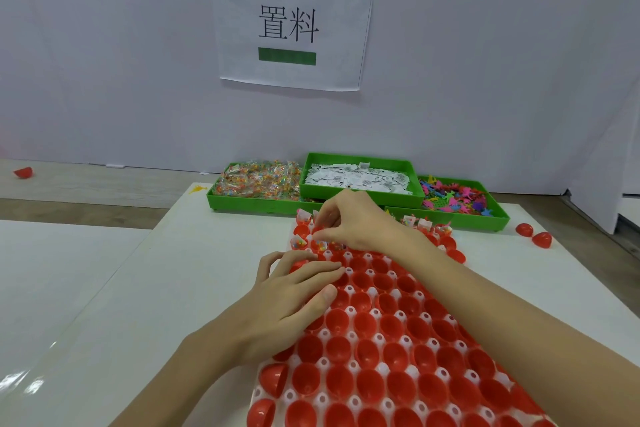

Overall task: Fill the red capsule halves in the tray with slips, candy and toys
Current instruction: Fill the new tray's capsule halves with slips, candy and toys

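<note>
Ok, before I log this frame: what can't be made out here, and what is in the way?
- Head view: what the right hand pinches is too small to tell.
- Capsule halves under the left hand and the right forearm are covered, so their fill is unknown.
- The white tray is cut off by the bottom edge.
- Print on the slips in the middle green bin is too small to read.
- That bin hides part of the candy bin.

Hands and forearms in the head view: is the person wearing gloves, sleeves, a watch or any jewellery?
No. The left hand and right hand are bare, with no gloves. Both forearms are uncovered as far as the frame shows, so no sleeves appear. No watch, bracelet or ring is visible on the wrists or fingers. Fingernails look short and unpainted.
</note>
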Tool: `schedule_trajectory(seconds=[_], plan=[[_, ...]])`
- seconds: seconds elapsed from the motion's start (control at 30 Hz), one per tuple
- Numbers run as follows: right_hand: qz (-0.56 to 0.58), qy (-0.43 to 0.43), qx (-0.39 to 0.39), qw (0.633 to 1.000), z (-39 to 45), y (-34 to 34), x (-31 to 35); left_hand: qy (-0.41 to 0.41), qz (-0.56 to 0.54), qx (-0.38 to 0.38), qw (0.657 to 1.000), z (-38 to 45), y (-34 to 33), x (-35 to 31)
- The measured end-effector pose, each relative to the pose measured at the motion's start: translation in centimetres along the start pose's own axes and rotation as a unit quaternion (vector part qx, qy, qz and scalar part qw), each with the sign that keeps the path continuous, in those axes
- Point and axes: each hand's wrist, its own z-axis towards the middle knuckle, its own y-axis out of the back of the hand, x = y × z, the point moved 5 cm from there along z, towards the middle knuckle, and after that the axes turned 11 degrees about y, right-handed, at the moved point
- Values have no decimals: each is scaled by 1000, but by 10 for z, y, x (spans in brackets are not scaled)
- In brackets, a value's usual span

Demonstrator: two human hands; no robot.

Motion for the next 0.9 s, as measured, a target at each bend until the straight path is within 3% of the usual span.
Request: schedule_trajectory(seconds=[0.3,0.67,0.9], plan=[[-4,-69,-32,997,2,-8,-6,-4,12,-2,1000,0,-1,0],[-35,-28,3,999,3,-13,1,-5,11,6,1000,0,-1,0],[38,-27,-94,994,-18,23,-5,-12,-32,7,999,-2,5,-3]])
